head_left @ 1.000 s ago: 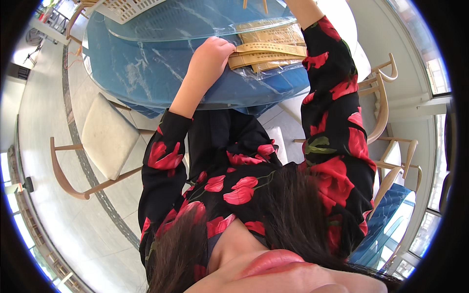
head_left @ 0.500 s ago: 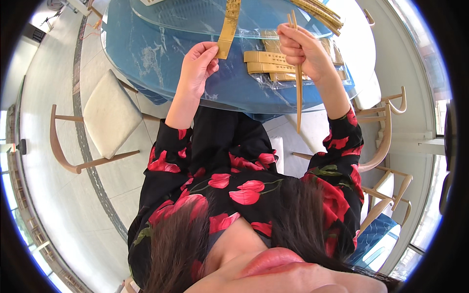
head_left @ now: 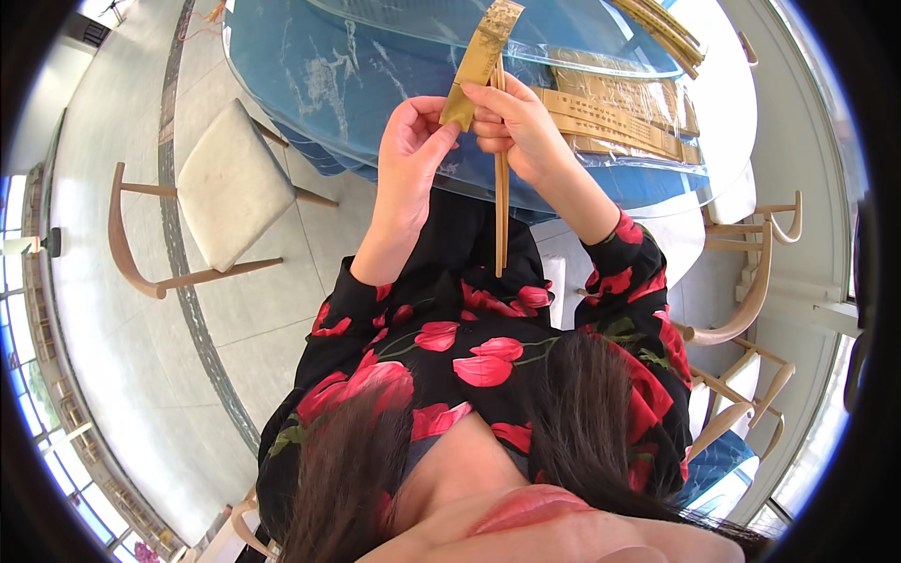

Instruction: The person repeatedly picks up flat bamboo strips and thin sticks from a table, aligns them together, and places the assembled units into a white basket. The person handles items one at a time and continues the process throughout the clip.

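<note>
Between the thumb and fingers of my left hand (head_left: 408,155) is the lower end of a gold paper chopstick sleeve (head_left: 486,45), which slants up and to the right. My right hand (head_left: 521,131) is closed around a pair of wooden chopsticks (head_left: 502,211) that point down past the table edge. Its thumb and forefinger meet the sleeve's right edge, just above the left fingers. The chopsticks' upper ends are partly hidden by the sleeve and fingers. Beside the right hand lie several gold paper sleeves (head_left: 610,122), on and around a clear plastic wrapper (head_left: 671,103).
A blue marbled table (head_left: 282,70) with a glass turntable (head_left: 394,23) stands in front of me. More wooden chopsticks (head_left: 664,36) lie at the far right. A cream-seated chair (head_left: 230,192) is to my left, and wooden chairs (head_left: 751,300) stand to my right.
My right hand has moved left with the chopsticks and now meets the sleeve in my left hand. The whole view has shifted slightly, and the sleeve leans more to the right.
</note>
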